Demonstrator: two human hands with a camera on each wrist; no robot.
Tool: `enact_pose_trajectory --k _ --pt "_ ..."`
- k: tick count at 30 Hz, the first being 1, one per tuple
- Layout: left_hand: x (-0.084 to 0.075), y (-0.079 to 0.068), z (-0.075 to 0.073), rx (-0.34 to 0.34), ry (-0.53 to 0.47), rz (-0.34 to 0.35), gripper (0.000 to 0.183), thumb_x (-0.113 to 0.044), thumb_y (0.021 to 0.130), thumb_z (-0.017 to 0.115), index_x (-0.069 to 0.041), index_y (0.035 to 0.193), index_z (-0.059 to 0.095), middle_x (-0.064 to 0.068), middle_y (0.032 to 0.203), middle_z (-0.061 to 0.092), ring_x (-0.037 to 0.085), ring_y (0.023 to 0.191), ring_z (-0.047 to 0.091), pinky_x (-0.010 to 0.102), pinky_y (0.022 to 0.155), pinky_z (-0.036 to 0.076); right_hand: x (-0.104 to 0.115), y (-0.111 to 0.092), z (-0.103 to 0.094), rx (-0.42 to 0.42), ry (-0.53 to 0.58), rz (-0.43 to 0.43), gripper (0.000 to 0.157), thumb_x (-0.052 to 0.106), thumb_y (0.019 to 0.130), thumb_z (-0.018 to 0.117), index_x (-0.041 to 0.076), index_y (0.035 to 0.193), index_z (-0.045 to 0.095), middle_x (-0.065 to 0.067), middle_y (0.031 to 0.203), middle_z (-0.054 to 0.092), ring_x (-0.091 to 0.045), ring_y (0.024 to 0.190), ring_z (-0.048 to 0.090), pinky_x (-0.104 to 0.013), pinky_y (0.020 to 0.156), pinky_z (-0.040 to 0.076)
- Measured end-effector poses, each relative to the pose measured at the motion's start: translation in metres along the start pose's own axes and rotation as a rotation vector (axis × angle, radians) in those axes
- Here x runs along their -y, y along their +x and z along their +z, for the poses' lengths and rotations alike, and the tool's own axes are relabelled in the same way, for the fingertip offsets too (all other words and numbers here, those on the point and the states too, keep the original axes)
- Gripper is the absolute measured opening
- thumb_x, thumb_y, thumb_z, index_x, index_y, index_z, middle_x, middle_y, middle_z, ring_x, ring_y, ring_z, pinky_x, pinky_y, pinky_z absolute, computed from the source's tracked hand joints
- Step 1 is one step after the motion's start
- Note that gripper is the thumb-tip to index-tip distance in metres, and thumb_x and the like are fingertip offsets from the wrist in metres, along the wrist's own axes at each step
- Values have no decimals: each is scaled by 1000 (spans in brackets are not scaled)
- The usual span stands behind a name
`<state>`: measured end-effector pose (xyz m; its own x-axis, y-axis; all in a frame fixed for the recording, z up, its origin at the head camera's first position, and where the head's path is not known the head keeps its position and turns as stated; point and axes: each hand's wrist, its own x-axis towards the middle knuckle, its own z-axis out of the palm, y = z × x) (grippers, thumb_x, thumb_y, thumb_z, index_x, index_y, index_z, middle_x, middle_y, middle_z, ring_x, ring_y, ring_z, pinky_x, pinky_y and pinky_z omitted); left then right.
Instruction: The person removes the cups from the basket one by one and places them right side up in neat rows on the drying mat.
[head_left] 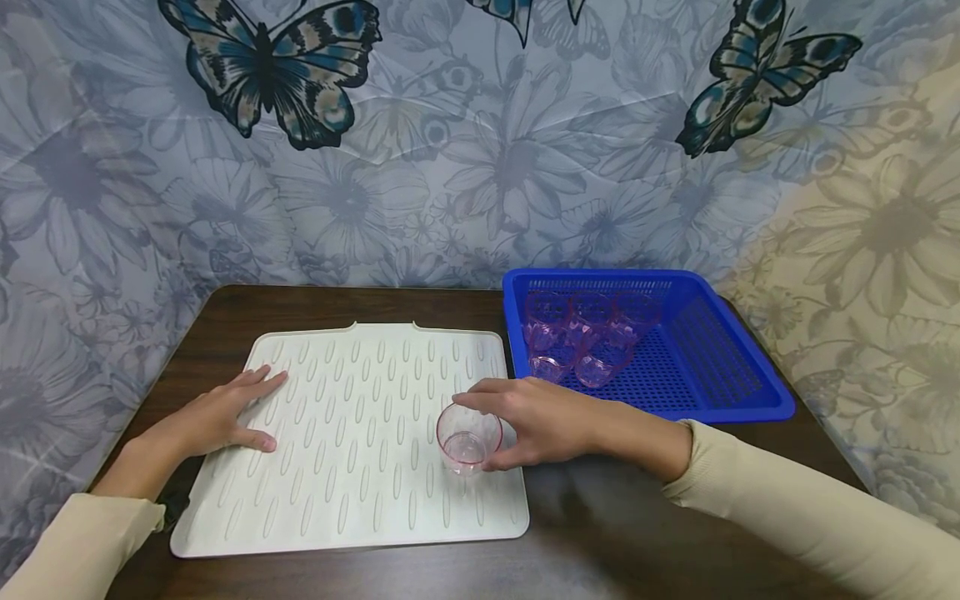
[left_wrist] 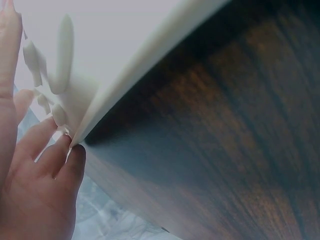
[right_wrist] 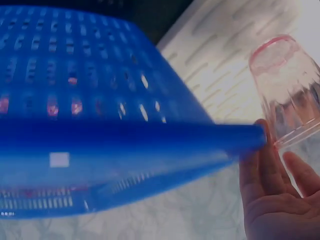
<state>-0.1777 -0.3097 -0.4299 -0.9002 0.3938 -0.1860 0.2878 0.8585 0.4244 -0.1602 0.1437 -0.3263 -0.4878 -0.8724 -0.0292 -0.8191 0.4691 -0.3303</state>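
My right hand (head_left: 536, 421) grips a clear, pink-tinted drinking glass (head_left: 467, 446), its thumb on the near side and its fingers on the far side close to the rim. The glass overlaps the right part of a white ridged drying mat (head_left: 330, 533) in the head view. In the right wrist view, the glass (right_wrist: 285, 85) shows pink along its edge, with the fingertips beside it. Spread fingers of my left hand (head_left: 221, 417) rest at the mat's left side. The left wrist view shows that hand's fingertips (left_wrist: 75, 155) right at the mat's edge.
A blue perforated plastic basket (head_left: 720, 412) stands at the back right, with several pink-tinted glasses (head_left: 596, 362) in its left half. Its side runs close beside my right wrist. Behind the dark wooden table (head_left: 585, 550) is a wall covering with butterflies and flowers.
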Motion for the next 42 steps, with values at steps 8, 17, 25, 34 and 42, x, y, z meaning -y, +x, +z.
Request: enact_pose_trajectory --k 8,17,25,34,42 --pt "-1 1 0 0 -4 -7 114 -61 65 80 -4 153 35 35 155 24 58 139 22 76 98 27 0 4 17 30 -41 -7 70 42 85 78 9 141 54 -4 130 60 -14 109 65 -32 91 53" --pt "0 0 -1 -2 0 -5 114 -60 66 80 -5 154 34 35 155 24 58 140 22 77 97 27 0 5 19 46 -89 10 72 48 86 76 13 143 52 -2 133 58 -16 113 63 -38 95 51" --pt "0 -1 0 0 -1 -5 114 -60 66 80 -5 154 34 35 155 24 58 140 22 76 97 28 -10 -9 -10 -50 -21 22 80 53 86 73 10 148 46 -7 144 52 -20 132 51 -42 105 44" --pt "-2 0 0 2 -10 -3 113 -61 66 79 -5 154 34 35 155 24 57 141 21 74 99 28 -62 -45 -58 -273 68 257 78 41 84 80 11 148 46 -9 140 56 -28 128 53 -54 100 45" --pt "1 -1 1 1 -9 -10 114 -60 65 80 -5 154 34 35 155 23 57 141 21 74 99 28 -116 -81 -73 -293 144 528 80 38 89 76 11 154 37 -19 150 45 -39 132 48 -58 89 49"
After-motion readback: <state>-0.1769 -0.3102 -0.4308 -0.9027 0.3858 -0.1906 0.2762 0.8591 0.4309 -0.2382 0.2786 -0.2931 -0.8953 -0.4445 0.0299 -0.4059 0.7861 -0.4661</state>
